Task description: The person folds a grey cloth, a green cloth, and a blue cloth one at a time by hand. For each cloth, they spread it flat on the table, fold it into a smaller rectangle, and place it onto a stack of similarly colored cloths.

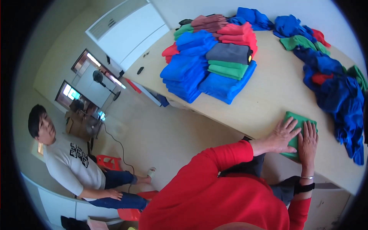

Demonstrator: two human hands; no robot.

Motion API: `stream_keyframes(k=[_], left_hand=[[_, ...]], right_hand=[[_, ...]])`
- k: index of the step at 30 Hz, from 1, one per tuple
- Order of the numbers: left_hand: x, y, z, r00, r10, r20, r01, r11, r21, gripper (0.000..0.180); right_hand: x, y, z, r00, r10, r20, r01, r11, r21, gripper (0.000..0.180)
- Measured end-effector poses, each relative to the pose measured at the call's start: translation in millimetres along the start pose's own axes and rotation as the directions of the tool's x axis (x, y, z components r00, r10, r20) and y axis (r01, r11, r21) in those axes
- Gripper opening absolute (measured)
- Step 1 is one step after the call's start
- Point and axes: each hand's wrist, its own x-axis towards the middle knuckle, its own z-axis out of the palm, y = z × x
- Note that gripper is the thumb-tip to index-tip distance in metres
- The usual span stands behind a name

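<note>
A folded green cloth (296, 118) lies near the front edge of a pale wooden table (268, 92). My left hand (283, 135) lies flat on its left part with fingers spread. My right hand (308, 142) presses flat on its right part, and a bracelet and a dark band show on that wrist. Both arms are in red sleeves. Neither hand grips anything.
Stacks of folded blue, green, grey and red cloths (209, 57) stand at the table's far left. A loose heap of blue, green and red cloths (333, 84) runs along the right. A seated person in a grey shirt (73, 165) is at lower left beside red stools (109, 161).
</note>
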Motion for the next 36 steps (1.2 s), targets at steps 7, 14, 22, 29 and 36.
stream_keyframes(k=[7, 14, 22, 29, 36], left_hand=[[9, -10, -1, 0.988, 0.009, -0.152, -0.014, 0.999, -0.036, 0.08], [26, -14, -4, 0.998, -0.056, -0.009, 0.056, 0.998, -0.043, 0.076], [13, 4, -16, 0.987, -0.063, -0.15, 0.056, 0.997, -0.051, 0.077], [-29, 5, -22, 0.982, 0.189, -0.027, -0.188, 0.982, 0.022, 0.07], [-29, -6, 2, 0.961, 0.184, -0.207, -0.155, 0.977, 0.148, 0.052]], right_hand=[[9, -1, 2, 0.997, 0.026, 0.078, -0.025, 1.0, -0.013, 0.048], [9, 27, 6, 1.0, -0.013, 0.001, 0.013, 0.99, 0.138, 0.048], [-44, 19, -35, 0.997, 0.073, -0.006, -0.063, 0.893, 0.445, 0.054], [-64, 26, -47, 0.996, -0.041, 0.08, -0.004, 0.872, 0.49, 0.059], [-50, 9, -45, 0.998, -0.06, 0.015, 0.056, 0.977, 0.207, 0.053]])
